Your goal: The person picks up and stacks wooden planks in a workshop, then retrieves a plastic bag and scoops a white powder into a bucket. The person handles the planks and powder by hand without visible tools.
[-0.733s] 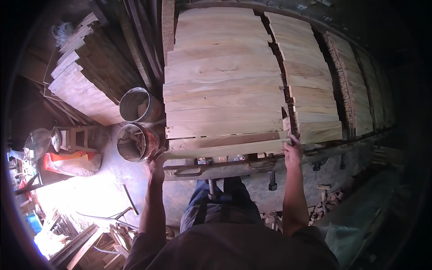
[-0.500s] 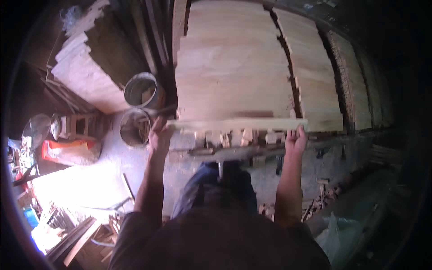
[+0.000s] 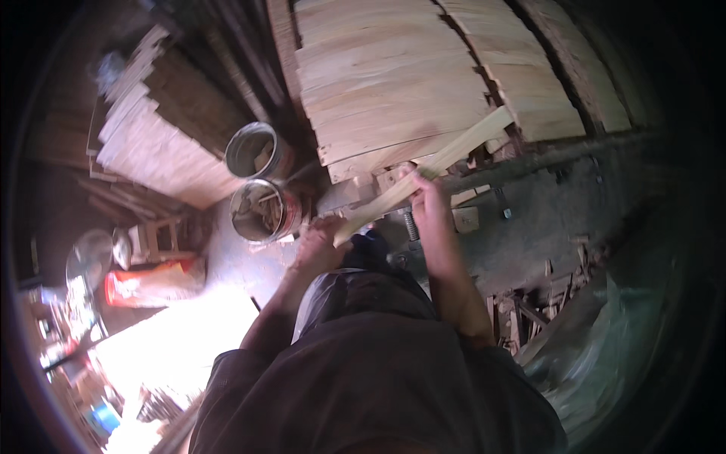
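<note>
A long, narrow, pale wooden strip [image 3: 465, 146] slants across in front of me, its far right end over the edge of a wide panel of joined boards [image 3: 393, 83]. My left hand [image 3: 321, 239] is closed round the near left end of the strip. Around the strip's middle, my right hand [image 3: 426, 185] has its fingers wrapped. Beneath my hands runs the front beam of the rack [image 3: 529, 164], with small wood blocks along it. More joined panels [image 3: 514, 68] lie to the right of the wide one.
Two metal buckets [image 3: 291, 214] holding wood offcuts stand left of my hands. Leaning panels [image 3: 162, 147] are at the back left. A red and white sack [image 3: 155, 282] and a wooden stool [image 3: 159, 238] sit farther left. Scrap wood [image 3: 529, 310] and clear plastic sheeting [image 3: 605, 363] lie at the lower right.
The strip has turned from level to slanting, its left end now nearer me. My right hand has slid from its right end toward the middle. The whole view has shifted and tilted.
</note>
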